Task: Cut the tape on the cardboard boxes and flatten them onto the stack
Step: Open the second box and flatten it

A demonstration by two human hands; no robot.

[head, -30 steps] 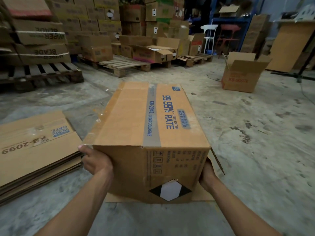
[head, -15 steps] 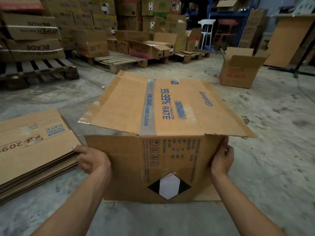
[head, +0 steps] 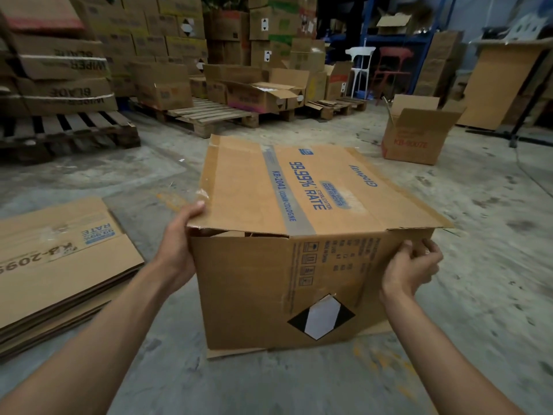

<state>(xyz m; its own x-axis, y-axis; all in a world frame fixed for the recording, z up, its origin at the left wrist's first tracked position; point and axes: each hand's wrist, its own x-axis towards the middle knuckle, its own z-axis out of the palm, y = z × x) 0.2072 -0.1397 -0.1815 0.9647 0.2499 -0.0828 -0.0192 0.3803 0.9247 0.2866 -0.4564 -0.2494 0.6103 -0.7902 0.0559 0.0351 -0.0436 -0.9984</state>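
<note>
We stood a cardboard box [head: 299, 283] on the concrete floor [head: 478, 265], directly in front of us, its taped top panel [head: 305, 190] tilted up toward the far side. A grey tape strip [head: 284, 187] ran along that panel. Our left hand [head: 176, 247] gripped the panel's near-left corner — thumb on top, fingers hidden beneath. Our right hand [head: 411, 268] pinched the box's upper right edge, fingers curled round the cardboard. The stack of flattened boxes [head: 59, 265] lay to our left, near the box but apart from it. An open box [head: 416, 133] and wooden pallets [head: 209, 115] stood beyond.
</note>
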